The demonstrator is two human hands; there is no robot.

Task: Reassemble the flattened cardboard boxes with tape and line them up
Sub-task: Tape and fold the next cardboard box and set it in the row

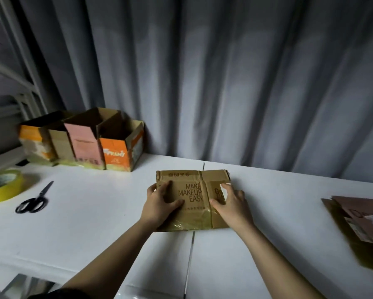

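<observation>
Now the flat box (192, 197) lies at the middle of the table (95, 212), printed face up, old tape shining along its near edge. Both hands are on it. The left hand (163, 203) holds the left side, fingers curled over the far-left part and thumb pressed on the face. The right hand (231, 203) holds the right side, fingers bent on the narrow right panel and thumb near the crease.

The step in hand looks like opening the sleeve into a tube. To do it well, lift the box off the table, then push the two side edges toward each other so the creases fold square. The card looks worn and soft, so press along the score lines, not across a panel, or it may buckle. The old tape at the near edge could hold flaps together; free it first if it resists.

Tape (3, 185) and scissors (35, 198) lie well to the left, within reach for sealing the bottom. Four made boxes (82, 141) stand in a row at the far left by the curtain (224, 72); the row's right end looks like the next slot. More flat boxes (358, 223) wait at the right edge.
</observation>
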